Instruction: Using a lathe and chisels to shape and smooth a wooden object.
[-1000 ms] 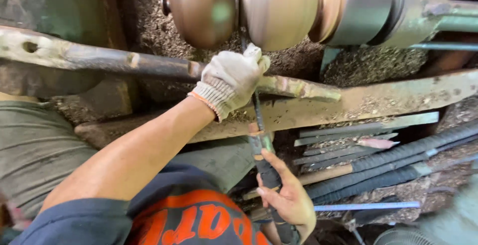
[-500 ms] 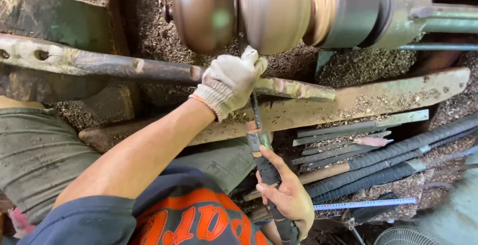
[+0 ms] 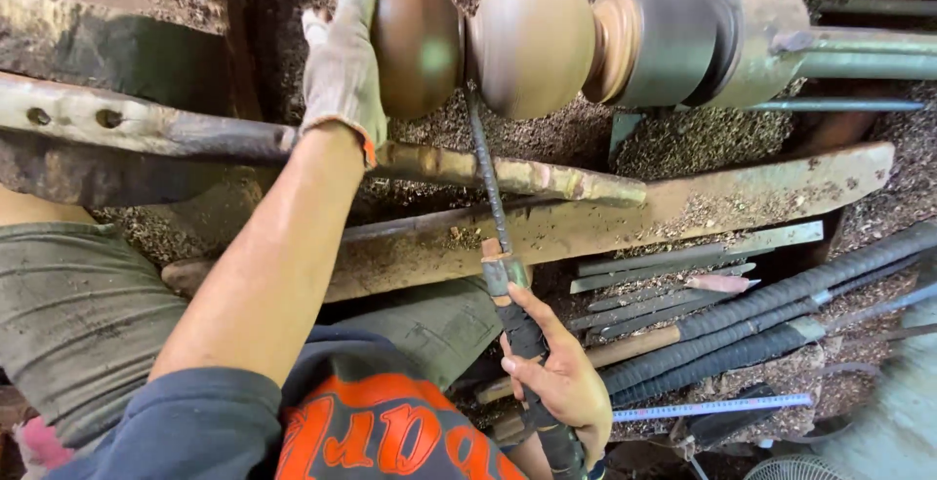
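Both hands are at work on a lathe, seen from the head camera. Gloved, the left hand (image 3: 342,60) lies flat and open against the left side of the dark wooden ball (image 3: 415,39); its fingertips are cut off behind the ball's curve. Bare, the right hand (image 3: 556,378) is closed around the wrapped handle of a long turning chisel (image 3: 493,207), whose tip is hidden in the groove between the dark ball and the lighter wooden ball (image 3: 532,41), two balls in all. Its shaft crosses the rusty tool rest (image 3: 488,173). Several spare long-handled tools (image 3: 771,314) lie bundled at the lower right, too overlapped to count, beside a blue measuring strip (image 3: 712,408). Wood shavings (image 3: 683,143) cover everything beneath.
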